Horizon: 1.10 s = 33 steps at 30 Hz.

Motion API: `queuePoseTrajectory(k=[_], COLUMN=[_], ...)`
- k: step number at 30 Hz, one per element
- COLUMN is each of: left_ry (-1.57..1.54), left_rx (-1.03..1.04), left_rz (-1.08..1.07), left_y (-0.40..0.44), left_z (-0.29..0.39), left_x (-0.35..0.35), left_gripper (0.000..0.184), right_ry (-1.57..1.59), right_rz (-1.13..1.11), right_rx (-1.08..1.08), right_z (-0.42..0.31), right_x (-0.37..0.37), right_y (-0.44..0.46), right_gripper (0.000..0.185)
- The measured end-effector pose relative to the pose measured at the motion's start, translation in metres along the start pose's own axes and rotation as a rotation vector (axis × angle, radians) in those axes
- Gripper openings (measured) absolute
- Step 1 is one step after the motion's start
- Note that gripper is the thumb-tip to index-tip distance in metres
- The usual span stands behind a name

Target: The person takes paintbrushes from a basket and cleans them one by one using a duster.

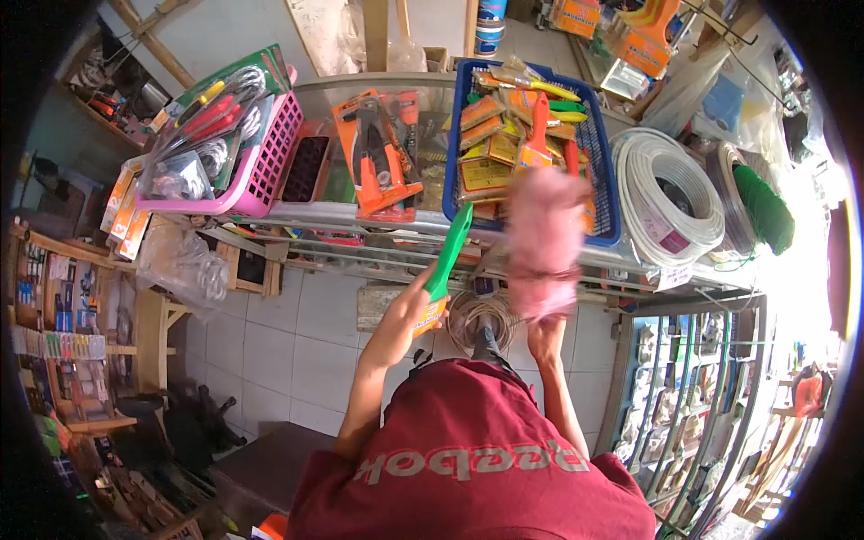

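Observation:
My left hand (407, 313) is closed around a paintbrush with a green handle (447, 252) pointing up and an orange-yellow sleeve at its lower end. A pink cloth (546, 238), smeared by motion, rises from my right hand (546, 337), whose fingers are closed on its lower end. Behind the cloth stands a blue basket (605, 193) piled with paintbrushes in yellow and orange sleeves. One brush with a red-orange handle (540, 121) sticks up there. The cloth hides part of the basket's front side.
Along the glass counter are a pink basket (270, 148) of packaged tools, orange carded tools (373, 162) and white cable coils (668, 193). A coil of cable (468, 328) lies on the tiled floor. Shelves of goods (67, 310) flank the left, a glass cabinet (679, 387) the right.

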<state>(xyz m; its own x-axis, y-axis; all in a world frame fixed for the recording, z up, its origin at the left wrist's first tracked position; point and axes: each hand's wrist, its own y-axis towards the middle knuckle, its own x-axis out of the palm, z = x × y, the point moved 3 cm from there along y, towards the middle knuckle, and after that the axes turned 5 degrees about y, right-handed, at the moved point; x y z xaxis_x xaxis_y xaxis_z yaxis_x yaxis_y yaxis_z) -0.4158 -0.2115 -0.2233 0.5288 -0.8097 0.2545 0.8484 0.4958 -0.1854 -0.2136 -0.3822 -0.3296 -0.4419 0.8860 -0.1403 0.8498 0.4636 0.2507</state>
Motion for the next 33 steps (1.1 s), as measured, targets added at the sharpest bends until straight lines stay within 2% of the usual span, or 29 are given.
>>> queuePoseTrajectory(k=[1,4,5,7,8,9,10,12,13,14,16,17,18,20,21,22,24,25,26,28,29,31,33], left_ry=[0.189,0.619,0.746,0.702,0.702,0.702,0.704,0.626,0.647,0.667,0.828,0.797,0.803,0.818,0.760,0.701,0.875,0.851,0.829,0.553,0.414,0.181,0.039], left_rx=[0.089,0.370,0.428,0.189,0.193,0.196,0.200,0.512,0.524,0.535,0.271,0.331,0.340,0.358,0.427,0.495,0.300,0.277,0.255,0.231,0.218,0.054,-0.058], left_rz=[0.044,0.141,0.166,0.272,0.292,0.310,0.327,0.263,0.271,0.279,0.376,0.387,0.395,0.406,0.397,0.388,0.439,0.428,0.416,0.332,0.286,0.201,0.124], left_y=[-0.002,-0.003,-0.003,-0.007,-0.009,-0.011,-0.012,-0.004,-0.005,-0.006,-0.012,-0.012,-0.013,-0.014,-0.014,-0.015,-0.016,-0.017,-0.018,-0.017,-0.016,-0.019,-0.020], left_z=[0.005,0.019,0.015,0.027,0.030,0.032,0.033,0.026,0.021,0.018,0.036,0.034,0.035,0.038,0.035,0.034,0.034,0.037,0.040,0.030,0.024,0.009,0.015], left_x=[0.002,0.005,0.001,0.007,0.007,0.007,0.005,-0.003,-0.006,-0.007,-0.001,-0.001,-0.001,-0.001,-0.004,-0.006,-0.007,-0.007,-0.007,-0.012,-0.014,-0.019,-0.014], left_gripper=[0.053,0.056,0.055,0.052,0.052,0.051,0.051,0.050,0.050,0.049,0.047,0.046,0.046,0.046,0.047,0.048,0.044,0.042,0.041,0.043,0.044,0.046,0.050], right_ry=[0.330,-0.499,-0.666,-0.324,-0.153,0.083,-0.005,-0.185,-0.353,-0.528,-0.132,0.065,0.191,0.030,-0.186,-0.544,-0.288,0.092,0.281,0.292,-0.032,-0.556,-0.281], right_rz=[0.109,-0.632,-0.677,-0.406,-0.273,-0.178,-0.275,-0.463,-0.508,-0.568,-0.415,-0.337,-0.384,-0.547,-0.637,-0.749,-0.601,-0.434,-0.335,-0.188,-0.381,-0.575,-0.406], right_rx=[0.127,0.035,0.012,-0.014,-0.029,0.134,0.022,-0.201,-0.120,-0.049,0.055,0.102,0.173,-0.295,-0.256,0.017,0.099,0.057,0.249,-0.028,-0.194,-0.222,-0.076], right_z=[0.009,-0.008,-0.010,-0.016,-0.019,-0.016,-0.018,-0.020,-0.016,-0.014,-0.021,-0.023,-0.018,-0.027,-0.018,-0.012,0.002,-0.006,0.000,0.000,-0.002,-0.013,-0.008], right_x=[0.006,-0.004,0.002,0.006,0.008,0.010,0.013,0.014,0.014,0.014,0.021,0.022,0.021,0.021,0.023,0.019,0.019,0.021,0.020,0.023,0.019,0.017,0.015], right_y=[-0.007,0.000,0.002,0.006,0.007,0.004,0.003,-0.003,-0.003,-0.004,-0.002,0.000,-0.003,0.001,-0.002,-0.002,0.004,0.008,0.003,-0.004,0.002,0.011,0.017], right_gripper=[0.015,0.020,0.027,0.027,0.027,0.033,0.029,0.022,0.014,0.014,0.017,0.021,0.025,0.028,0.032,0.034,0.030,0.023,0.020,0.016,0.013,0.013,0.014])
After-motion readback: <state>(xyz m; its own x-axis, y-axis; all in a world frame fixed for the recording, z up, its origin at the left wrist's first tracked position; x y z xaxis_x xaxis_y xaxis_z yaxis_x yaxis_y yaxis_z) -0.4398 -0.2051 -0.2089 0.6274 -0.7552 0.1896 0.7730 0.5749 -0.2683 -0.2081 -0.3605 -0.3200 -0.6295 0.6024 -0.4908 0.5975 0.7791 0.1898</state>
